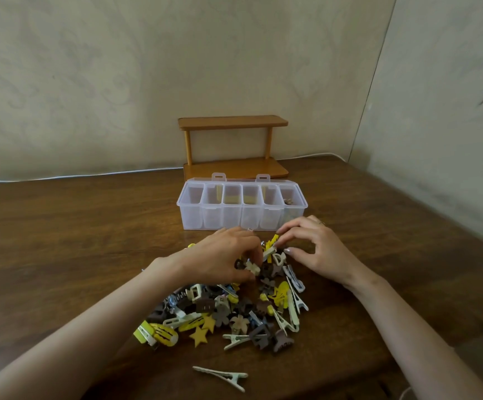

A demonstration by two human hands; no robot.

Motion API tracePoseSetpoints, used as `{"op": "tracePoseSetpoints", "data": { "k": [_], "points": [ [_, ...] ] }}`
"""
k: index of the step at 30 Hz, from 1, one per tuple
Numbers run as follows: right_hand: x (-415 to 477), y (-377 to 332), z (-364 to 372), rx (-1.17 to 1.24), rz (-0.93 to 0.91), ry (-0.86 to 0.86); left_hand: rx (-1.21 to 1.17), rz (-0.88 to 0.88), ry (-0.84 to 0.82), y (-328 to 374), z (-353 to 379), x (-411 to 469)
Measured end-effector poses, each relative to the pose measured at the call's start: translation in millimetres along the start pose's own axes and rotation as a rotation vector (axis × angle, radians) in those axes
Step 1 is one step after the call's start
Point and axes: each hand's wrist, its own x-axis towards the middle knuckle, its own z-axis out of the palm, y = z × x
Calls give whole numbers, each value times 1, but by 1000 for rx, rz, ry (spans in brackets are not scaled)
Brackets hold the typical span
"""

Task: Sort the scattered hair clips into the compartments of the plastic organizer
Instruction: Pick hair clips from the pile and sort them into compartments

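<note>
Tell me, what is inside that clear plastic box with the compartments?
The organizer has six compartments. Only the rightmost shows anything: a few small brownish clips. The other five look empty, but their cloudy walls hide the bottoms.

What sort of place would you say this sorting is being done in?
Probably a room at home: a dark wooden table stands in a corner of wallpapered walls, a small two-tier wooden shelf sits at the back, and hair clips lie piled before a clear plastic organizer.
</note>
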Motion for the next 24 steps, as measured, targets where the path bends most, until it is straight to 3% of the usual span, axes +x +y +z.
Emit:
{"op": "tracePoseSetpoints", "data": {
  "k": [7, 11, 17, 21, 24],
  "points": [
    [2, -8, 1, 145, -1, 1, -237, 18, 222, 5, -4, 1],
    [4, -17, 6, 301, 20, -61, -253, 58, 342, 9, 0, 3],
    [3, -17, 6, 360, 36, -58, -249, 110, 390, 13, 5, 5],
    [6, -15, -7, 324, 116, 222, -211, 48, 363, 12, 3, 3],
    [17, -7, -18, 186, 209, 417, -145, 61, 211, 10, 3, 2]
  ]
}}
